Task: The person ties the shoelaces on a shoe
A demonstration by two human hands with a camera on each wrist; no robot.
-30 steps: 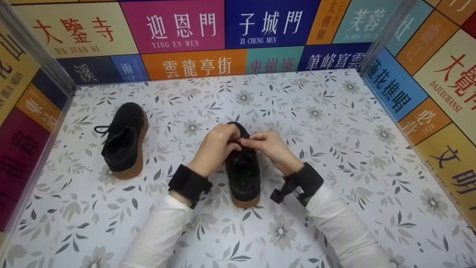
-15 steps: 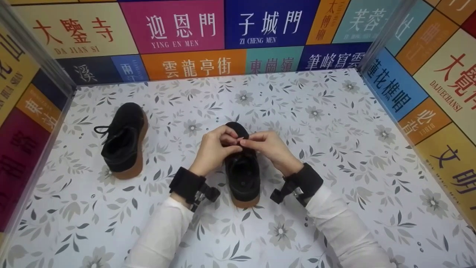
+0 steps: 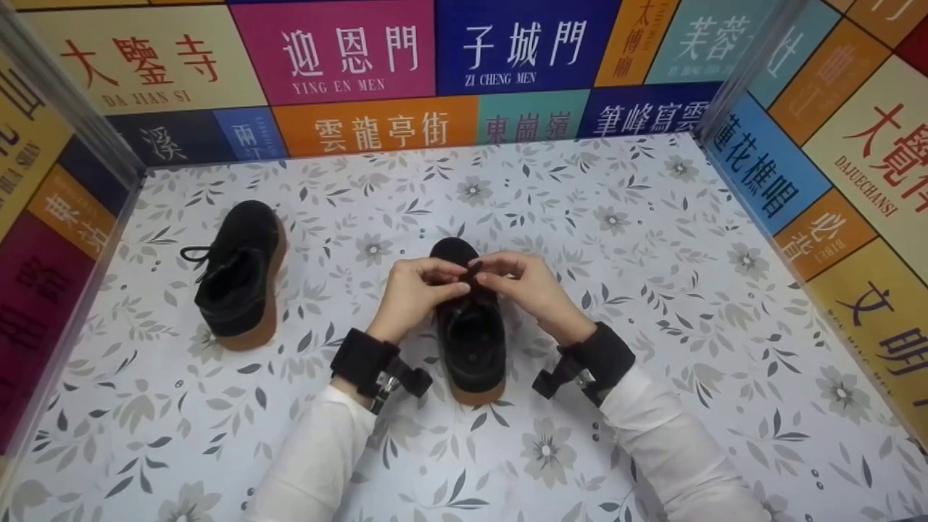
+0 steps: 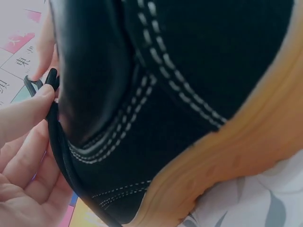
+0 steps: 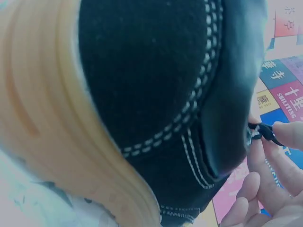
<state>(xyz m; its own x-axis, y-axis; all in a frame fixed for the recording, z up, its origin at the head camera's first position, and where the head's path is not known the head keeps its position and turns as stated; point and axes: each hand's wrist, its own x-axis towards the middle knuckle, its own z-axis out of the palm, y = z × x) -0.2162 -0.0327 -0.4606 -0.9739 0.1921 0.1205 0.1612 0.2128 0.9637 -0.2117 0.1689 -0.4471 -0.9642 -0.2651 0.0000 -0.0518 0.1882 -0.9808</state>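
A black shoe (image 3: 475,373) with a tan sole and white stitching stands mid-table, toe pointing away. Both hands meet over its lacing. My left hand (image 3: 413,293) pinches a black shoelace (image 4: 55,135) between thumb and fingers, as the left wrist view shows. From the other side my right hand (image 3: 535,290) holds a piece of lace in a thumb-and-finger pinch; in the right wrist view this dark lace (image 5: 269,133) loops past the thumb. A small dark bit of lace rises between the fingertips in the head view. The fingers cover most of the lacing.
To the left stands a second black shoe (image 3: 250,232), its tied lace loop (image 3: 194,254) sticking out sideways. The tabletop (image 3: 616,435) has a grey floral print. Colourful lettered panels (image 3: 333,58) wall in the back and both sides.
My left hand's fingers have come down from over the toe and now face the right hand's fingertips. A bit of lace now shows between them. The shoe's toe has shifted slightly left.
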